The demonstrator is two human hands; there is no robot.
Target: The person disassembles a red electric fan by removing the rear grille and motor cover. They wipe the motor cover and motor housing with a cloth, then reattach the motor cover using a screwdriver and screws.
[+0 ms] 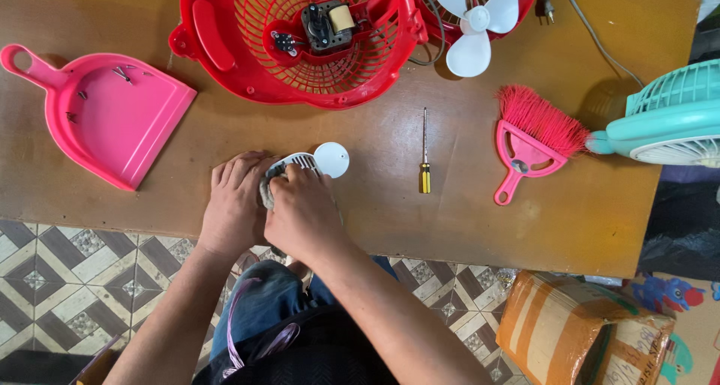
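While both hands press together at counter [465,227] near edge, left hand [234,209] lies flat on grey cloth [265,191], fingers spread; right hand [302,211] curls closed on small white ribbed fan part [306,161]. White round cap [331,159] touches part. Yellow-handled screwdriver [424,156] lies right, apart. Red fan housing [300,36] sits behind; pink dustpan [109,113] left.

Dustpan [112,119] lies upper left on the table [465,227]; fan housing [300,40] top centre. Screwdriver [424,156] mid-frame; brush [534,141] to its right.
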